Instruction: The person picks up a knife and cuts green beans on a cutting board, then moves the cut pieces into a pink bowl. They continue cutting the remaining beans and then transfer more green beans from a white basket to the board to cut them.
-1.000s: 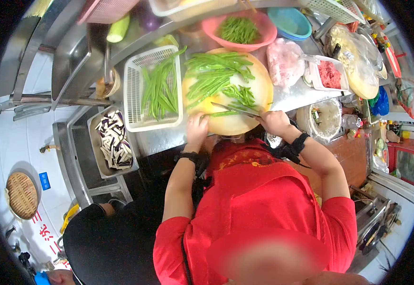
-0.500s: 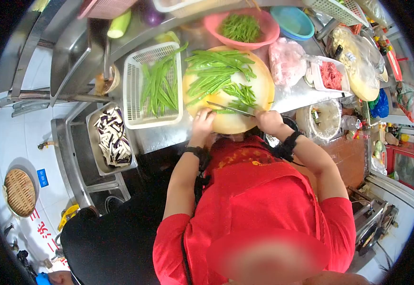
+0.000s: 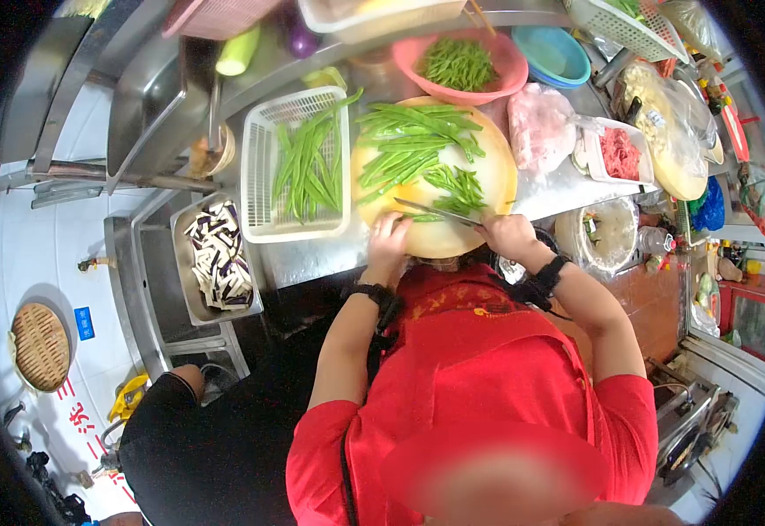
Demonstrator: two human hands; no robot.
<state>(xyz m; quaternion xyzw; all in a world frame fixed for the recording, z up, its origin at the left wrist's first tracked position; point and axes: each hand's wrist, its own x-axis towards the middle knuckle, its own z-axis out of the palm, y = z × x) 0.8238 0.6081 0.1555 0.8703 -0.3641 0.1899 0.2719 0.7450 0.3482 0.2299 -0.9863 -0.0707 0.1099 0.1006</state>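
Observation:
My right hand is wrapped round the handle of a kitchen knife, whose blade points left across the round cutting board. My left hand rests at the board's near left, fingers curled down on a few green beans close to the blade's tip. Beyond the blade lies a small pile of cut green beans. Longer whole green beans spread over the far left of the board. More of them lie in a white plastic basket just left of the board.
Behind the board stand a pink bowl of cut greens and a blue basin. Bagged meat and a tray of red meat sit right. Eggplant strips fill a metal pan at left. A person in black is close on my left.
The whole view has shifted slightly right. The knife and both hands stay at the near side of the board, with the blade turned slightly.

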